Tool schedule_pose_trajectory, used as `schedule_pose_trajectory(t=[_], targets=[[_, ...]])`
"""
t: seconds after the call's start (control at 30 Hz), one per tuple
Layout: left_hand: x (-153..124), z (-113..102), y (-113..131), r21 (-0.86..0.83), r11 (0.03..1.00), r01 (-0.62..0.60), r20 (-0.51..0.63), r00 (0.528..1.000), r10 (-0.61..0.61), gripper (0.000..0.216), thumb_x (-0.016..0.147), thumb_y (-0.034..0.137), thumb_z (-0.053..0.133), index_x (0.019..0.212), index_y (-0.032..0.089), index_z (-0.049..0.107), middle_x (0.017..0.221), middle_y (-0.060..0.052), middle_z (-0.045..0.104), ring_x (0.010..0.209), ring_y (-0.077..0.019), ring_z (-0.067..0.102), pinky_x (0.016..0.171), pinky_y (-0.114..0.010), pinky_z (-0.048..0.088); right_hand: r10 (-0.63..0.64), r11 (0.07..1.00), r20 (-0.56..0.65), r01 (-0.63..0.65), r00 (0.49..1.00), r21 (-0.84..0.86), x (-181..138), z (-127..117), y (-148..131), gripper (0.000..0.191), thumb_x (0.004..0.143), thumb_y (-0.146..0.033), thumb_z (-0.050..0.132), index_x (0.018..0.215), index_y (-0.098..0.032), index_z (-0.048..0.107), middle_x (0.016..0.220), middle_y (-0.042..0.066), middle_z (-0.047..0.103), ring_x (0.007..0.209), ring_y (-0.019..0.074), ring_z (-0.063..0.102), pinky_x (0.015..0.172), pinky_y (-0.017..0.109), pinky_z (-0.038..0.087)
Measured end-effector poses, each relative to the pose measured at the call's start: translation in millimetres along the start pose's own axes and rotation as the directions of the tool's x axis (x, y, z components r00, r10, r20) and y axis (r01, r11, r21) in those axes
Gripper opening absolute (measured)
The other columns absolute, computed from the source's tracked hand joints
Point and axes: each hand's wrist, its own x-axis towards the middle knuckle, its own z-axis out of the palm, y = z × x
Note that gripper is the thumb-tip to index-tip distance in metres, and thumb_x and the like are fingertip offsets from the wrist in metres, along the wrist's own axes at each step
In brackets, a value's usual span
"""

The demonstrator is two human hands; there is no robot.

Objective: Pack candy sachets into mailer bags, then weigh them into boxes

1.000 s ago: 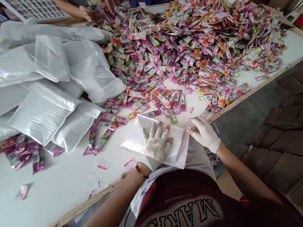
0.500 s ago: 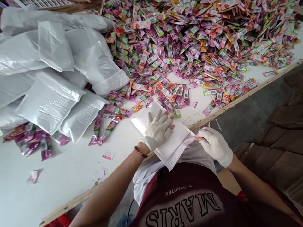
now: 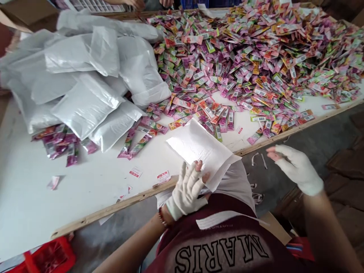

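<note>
A white mailing bag [image 3: 203, 148] lies over the table's front edge, its flap end hanging toward my lap. My left hand [image 3: 187, 191], in a white fingertip-less glove, has its fingers spread over the bag's near left edge. Off to the right of the bag, my right hand [image 3: 298, 167], gloved the same way, is in the air with thumb and fingers apart and nothing in between. In front of my dark red shirt there is a loose white peel-off strip [image 3: 216, 219], clear of both hands.
Filled white bags [image 3: 88, 102] are piled at the left. Printed stick sachets [image 3: 227, 64] heap across the back and right of the table [image 3: 93, 197]. A red crate [image 3: 52, 256] stands below at front left. Another person's hands [image 3: 166, 3] show at the far edge.
The strip has come off the bag's flap and is out of my right hand, which has moved right and opened. My left hand has slid toward me from the bag's middle.
</note>
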Motion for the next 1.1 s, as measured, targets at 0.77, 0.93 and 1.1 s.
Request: schedule_pose_trajectory(t=[0.77,0.93,1.1], targets=[[-55,-26,-11,0.000,0.992,0.127,0.044,0.991,-0.127,0.020,0.091,0.003,0.057,0.092,0.021,0.066,0.114,-0.004,0.077,0.117,-0.0210,0.068,0.104,-0.044,0.054,-0.777,0.458,0.431,0.882,0.459,-0.113,47,134,-11,0.054,0.090,-0.006,0.051,0.139,-0.027,0.058,0.157,0.007,0.048,0.150,0.0276,0.037,0.117,0.057,0.033],[-48,-36,-11,-0.072,0.990,0.122,0.005,0.993,-0.122,0.017,0.094,0.006,0.054,0.096,0.019,0.064,0.109,-0.007,0.076,0.111,-0.0203,0.069,0.102,-0.042,0.052,-0.859,0.425,0.264,0.898,0.439,-0.112,37,137,0,0.034,0.095,-0.007,0.052,0.122,-0.021,0.068,0.128,0.006,0.072,0.132,0.0216,0.058,0.114,0.047,0.038],[-34,-48,-10,-0.148,0.930,0.337,-0.013,0.939,-0.343,0.010,0.097,0.015,0.054,0.092,0.018,0.062,0.097,-0.006,0.075,0.092,-0.0180,0.069,0.091,-0.038,0.050,-0.709,0.702,0.153,0.710,0.688,0.061,37,141,-9,0.016,0.097,-0.017,0.054,0.099,-0.021,0.070,0.104,0.006,0.075,0.117,0.0230,0.063,0.105,0.044,0.044]])
